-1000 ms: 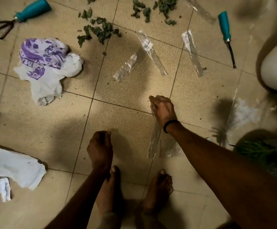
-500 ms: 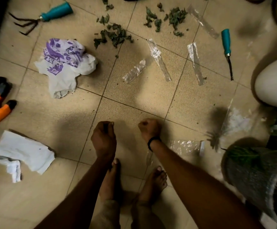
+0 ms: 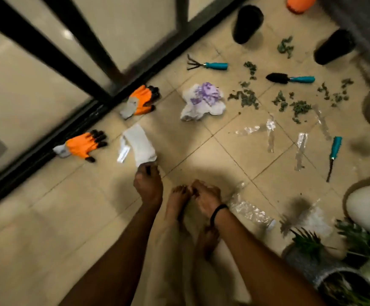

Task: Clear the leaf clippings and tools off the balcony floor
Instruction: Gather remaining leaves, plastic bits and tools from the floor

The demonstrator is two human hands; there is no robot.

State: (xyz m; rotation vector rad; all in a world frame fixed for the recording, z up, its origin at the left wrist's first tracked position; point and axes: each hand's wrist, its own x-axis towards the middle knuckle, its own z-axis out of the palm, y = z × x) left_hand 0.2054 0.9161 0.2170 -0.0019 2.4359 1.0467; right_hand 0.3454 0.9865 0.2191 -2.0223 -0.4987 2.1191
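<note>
The left hand [image 3: 148,184] has moved away from the foot and now pinches the near corner of the white cloth [image 3: 138,143], beside the orange gloves [image 3: 81,147]. The right hand [image 3: 206,198] is curled next to the clear plastic [image 3: 249,212]; whether it holds it, one cannot tell. The leaf clippings [image 3: 244,98] and teal tools [image 3: 289,78] lie untouched further right, so the clearing seems only begun.

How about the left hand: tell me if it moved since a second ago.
Yes. The left hand moved leftward to the white cloth, reaching its near corner; earlier it was well apart.
</note>
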